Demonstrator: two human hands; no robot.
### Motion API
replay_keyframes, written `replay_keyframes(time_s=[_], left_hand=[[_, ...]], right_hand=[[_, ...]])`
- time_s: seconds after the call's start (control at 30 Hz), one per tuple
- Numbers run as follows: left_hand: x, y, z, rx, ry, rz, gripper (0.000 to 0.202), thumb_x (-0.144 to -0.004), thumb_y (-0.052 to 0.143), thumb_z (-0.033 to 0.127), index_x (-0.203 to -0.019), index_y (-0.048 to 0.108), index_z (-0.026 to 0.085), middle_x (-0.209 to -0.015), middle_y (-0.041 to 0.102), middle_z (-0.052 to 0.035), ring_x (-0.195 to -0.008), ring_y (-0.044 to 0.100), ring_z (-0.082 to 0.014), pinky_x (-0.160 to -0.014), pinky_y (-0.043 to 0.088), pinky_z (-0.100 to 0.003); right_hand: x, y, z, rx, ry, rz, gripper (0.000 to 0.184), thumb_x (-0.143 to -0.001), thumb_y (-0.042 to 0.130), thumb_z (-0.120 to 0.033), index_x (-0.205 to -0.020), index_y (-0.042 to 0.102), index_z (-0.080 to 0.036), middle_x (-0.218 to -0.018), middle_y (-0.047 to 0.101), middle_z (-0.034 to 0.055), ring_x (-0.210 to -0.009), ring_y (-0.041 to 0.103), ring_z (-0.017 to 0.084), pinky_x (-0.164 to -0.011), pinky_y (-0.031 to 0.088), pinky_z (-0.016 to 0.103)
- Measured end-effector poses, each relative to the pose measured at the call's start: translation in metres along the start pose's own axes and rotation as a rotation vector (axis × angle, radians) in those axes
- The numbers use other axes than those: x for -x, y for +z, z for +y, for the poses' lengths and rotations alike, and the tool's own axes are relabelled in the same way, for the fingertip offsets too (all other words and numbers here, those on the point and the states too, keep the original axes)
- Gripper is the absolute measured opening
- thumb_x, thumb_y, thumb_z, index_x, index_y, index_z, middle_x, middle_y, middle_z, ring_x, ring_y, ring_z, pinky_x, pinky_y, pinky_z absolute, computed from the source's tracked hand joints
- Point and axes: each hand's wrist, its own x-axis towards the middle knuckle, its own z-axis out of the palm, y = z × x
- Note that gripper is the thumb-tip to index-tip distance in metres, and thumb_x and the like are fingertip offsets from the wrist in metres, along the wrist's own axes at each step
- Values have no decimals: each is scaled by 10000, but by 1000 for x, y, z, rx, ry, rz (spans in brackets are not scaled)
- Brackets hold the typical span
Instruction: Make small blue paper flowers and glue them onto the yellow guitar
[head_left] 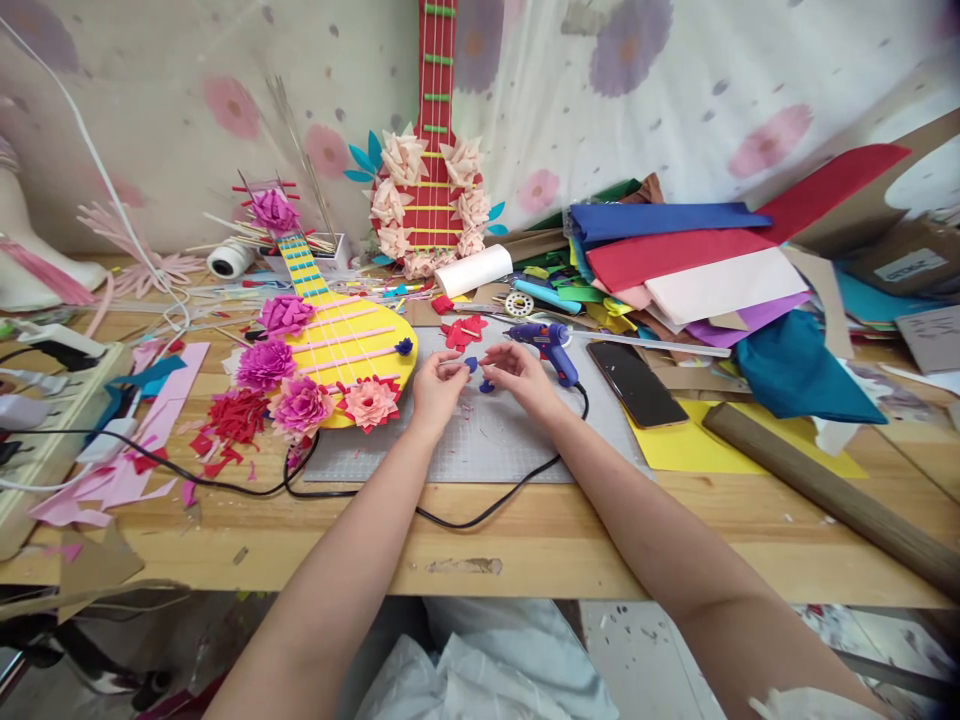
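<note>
My left hand [437, 385] and my right hand [523, 375] meet over a grey cutting mat [480, 440], fingers pinched on a small dark blue paper piece [471, 365]. Another tiny blue piece [486, 385] lies just below it on the mat. Left of my hands rests a yellow paper guitar [352, 340] trimmed with purple, pink and red paper flowers. Red paper petals [463, 331] sit just behind my hands. A blue glue gun [551, 345] stands right of my right hand, its black cord looping across the mat.
A red paper guitar [435, 150] with cream flowers leans on the back wall. Stacked coloured paper sheets [690, 260] fill the right, with a black phone [634, 383], a yellow sheet and a brown tube [825, 490]. A power strip [52, 420] and pink scraps lie left.
</note>
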Motion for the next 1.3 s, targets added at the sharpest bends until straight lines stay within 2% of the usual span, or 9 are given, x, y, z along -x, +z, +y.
replay_keyframes(time_s=[0.1, 0.23, 0.3, 0.43, 0.57, 0.8, 1.0, 1.17, 1.3], left_hand=[[4, 1, 1, -120, 69, -15, 264, -641, 652, 161, -891, 569, 179, -662, 639, 11, -577, 595, -114, -534, 443, -213], [9, -2, 2, -367, 246, -57, 295, -631, 631, 100, -904, 592, 203, -688, 646, 13, -615, 590, -115, -592, 469, -226], [10, -3, 4, -403, 269, -61, 315, -627, 621, 93, -920, 596, 206, -719, 650, 6, -633, 586, -120, -600, 473, -234], [10, 4, 7, -136, 95, -11, 307, -641, 594, 88, -931, 558, 182, -799, 648, -21, -680, 600, -129, -556, 473, -226], [13, 15, 9, 132, -75, -40, 256, -636, 655, 119, -863, 543, 154, -781, 629, -18, -684, 603, -108, -594, 489, -220], [14, 17, 11, 212, -77, 91, 331, -634, 654, 101, -872, 440, 184, -671, 599, 48, -553, 564, -77, -525, 448, -192], [9, 9, 6, 32, 54, 51, 344, -643, 617, 90, -884, 397, 201, -661, 589, 55, -590, 581, -80, -581, 446, -195], [4, -3, -1, -249, 246, -92, 420, -612, 628, 82, -948, 412, 212, -667, 591, 61, -612, 589, -91, -631, 453, -216], [6, -4, 1, -263, 244, -151, 425, -607, 630, 68, -956, 435, 212, -692, 588, 54, -613, 583, -89, -623, 471, -221]], right_hand=[[-1, 4, -1, -65, 1, 6, 387, -613, 730, -391, -888, 514, -224, -855, 614, 6, -738, 594, 130, -655, 500, 291], [-2, 5, 4, -16, -21, 17, 371, -585, 746, -366, -849, 535, -213, -744, 583, -17, -670, 562, 118, -629, 476, 280], [-2, 4, 6, -1, -10, 9, 353, -585, 741, -361, -836, 546, -209, -717, 571, -21, -647, 548, 115, -613, 467, 278], [-2, 3, 3, -66, 22, 82, 340, -595, 731, -378, -816, 536, -210, -708, 565, -25, -641, 544, 110, -618, 470, 276], [-1, 5, -1, -160, 76, 132, 364, -586, 737, -397, -809, 513, -216, -701, 564, -32, -641, 550, 108, -605, 471, 267], [2, 9, -3, -157, 96, 48, 394, -550, 762, -401, -799, 531, -201, -717, 576, -28, -628, 542, 97, -571, 461, 246], [4, 7, -6, -54, 103, -30, 376, -589, 736, -387, -839, 528, -198, -734, 586, -18, -631, 566, 109, -532, 447, 239], [2, 5, -5, -14, 34, 1, 379, -595, 725, -395, -853, 515, -214, -765, 605, -8, -694, 588, 130, -603, 478, 271], [0, 7, -3, 30, -2, 40, 354, -572, 736, -378, -795, 515, -214, -727, 587, -14, -664, 564, 124, -638, 471, 286]])
